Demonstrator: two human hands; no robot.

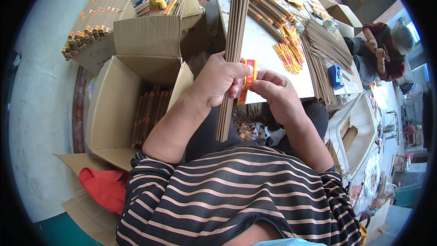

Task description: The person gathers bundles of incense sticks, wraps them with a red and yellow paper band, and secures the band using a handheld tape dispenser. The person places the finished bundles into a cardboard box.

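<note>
My left hand (219, 76) is closed round a bundle of brown incense sticks (236, 23), which stands nearly upright in front of me. A red and yellow paper label strip (250, 74) lies against the bundle's right side. My right hand (276, 92) pinches that strip between thumb and fingers, close to my left fingertips. On the white table (268, 59) beyond, a fanned pile of similar label strips (290, 54) lies next to loose incense sticks (325, 41). Banded bundles (266, 11) rest farther back.
An open cardboard box (107, 105) holding wrapped bundles (152, 109) stands at my left. Stacked banded bundles (98, 16) are behind it. A blue box-shaped thing (336, 77) sits at the table's right edge, above a white bin (359, 127). Another person (382, 52) works at far right.
</note>
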